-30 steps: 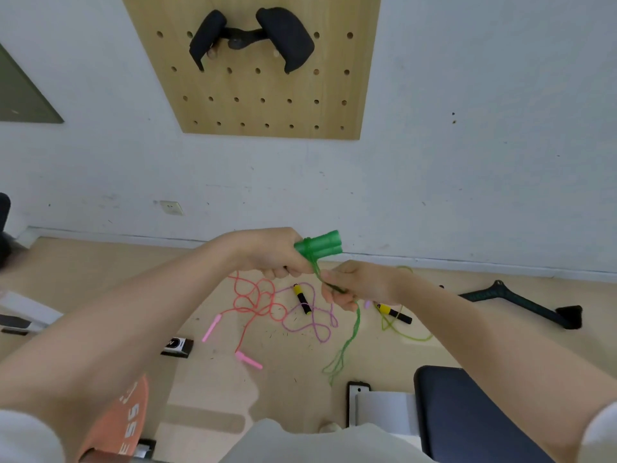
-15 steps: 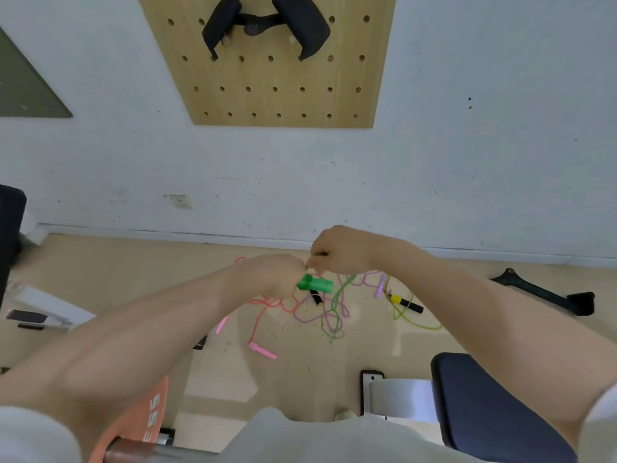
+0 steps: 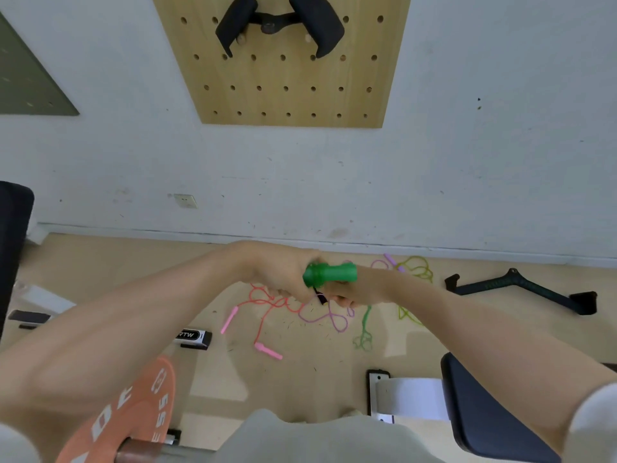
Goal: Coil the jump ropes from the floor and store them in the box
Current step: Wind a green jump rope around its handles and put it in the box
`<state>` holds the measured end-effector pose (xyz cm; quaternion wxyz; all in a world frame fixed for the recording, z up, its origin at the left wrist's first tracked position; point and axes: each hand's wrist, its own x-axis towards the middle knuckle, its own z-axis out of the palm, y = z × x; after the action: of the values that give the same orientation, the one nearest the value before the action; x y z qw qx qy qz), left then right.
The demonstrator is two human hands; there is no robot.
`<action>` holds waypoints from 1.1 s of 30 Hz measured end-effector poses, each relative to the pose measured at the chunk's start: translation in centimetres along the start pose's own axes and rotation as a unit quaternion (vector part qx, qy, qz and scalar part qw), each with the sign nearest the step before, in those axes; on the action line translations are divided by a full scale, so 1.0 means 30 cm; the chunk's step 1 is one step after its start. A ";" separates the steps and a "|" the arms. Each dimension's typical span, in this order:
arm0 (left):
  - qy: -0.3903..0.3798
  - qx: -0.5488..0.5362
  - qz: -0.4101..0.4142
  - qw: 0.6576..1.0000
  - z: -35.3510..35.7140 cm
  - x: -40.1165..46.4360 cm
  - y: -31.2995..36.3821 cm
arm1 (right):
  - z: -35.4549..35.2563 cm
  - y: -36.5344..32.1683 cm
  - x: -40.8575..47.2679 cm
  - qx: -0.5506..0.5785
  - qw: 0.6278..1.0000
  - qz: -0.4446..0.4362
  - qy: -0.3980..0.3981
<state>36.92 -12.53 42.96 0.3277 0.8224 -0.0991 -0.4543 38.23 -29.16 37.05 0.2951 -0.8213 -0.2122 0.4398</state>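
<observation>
Left hand [image 3: 283, 272] clenched round green handles [image 3: 330, 274], right hand [image 3: 344, 292] pinching the green cord [image 3: 365, 317] trailing to floor; advisable: wind even, snug loops, keeping slack off the pink rope [image 3: 263, 304]; box unseen.

The handles [image 3: 330, 275] sit between the left hand [image 3: 283, 272] and right hand [image 3: 347, 290]. Ropes [image 3: 320, 315] lie below, at six o'clock.

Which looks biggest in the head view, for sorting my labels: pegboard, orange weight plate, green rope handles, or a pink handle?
1. Pegboard.
2. Orange weight plate, though it is cut off and near the camera, so unsure.
3. Green rope handles.
4. Pink handle.
</observation>
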 end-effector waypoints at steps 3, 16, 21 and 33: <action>0.006 0.113 -0.014 0.994 0.017 -0.017 -0.012 | -0.030 -0.043 0.022 -0.238 0.969 -0.008 0.067; 0.024 0.028 -0.110 0.993 0.017 0.031 -0.216 | 0.047 -0.288 -0.003 -0.178 0.983 -0.027 0.030; 0.015 -0.124 -0.046 0.991 -0.048 -0.033 -0.234 | 0.112 -0.220 0.020 0.021 0.998 -0.013 -0.057; 0.019 0.246 -0.028 0.969 0.008 -0.124 -0.143 | 0.082 -0.192 0.048 -0.137 0.987 -0.024 0.075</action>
<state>34.05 -7.64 42.72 0.1041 0.8889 -0.1786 -0.4088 36.37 -23.31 38.98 0.2055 -0.8794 -0.2673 0.3361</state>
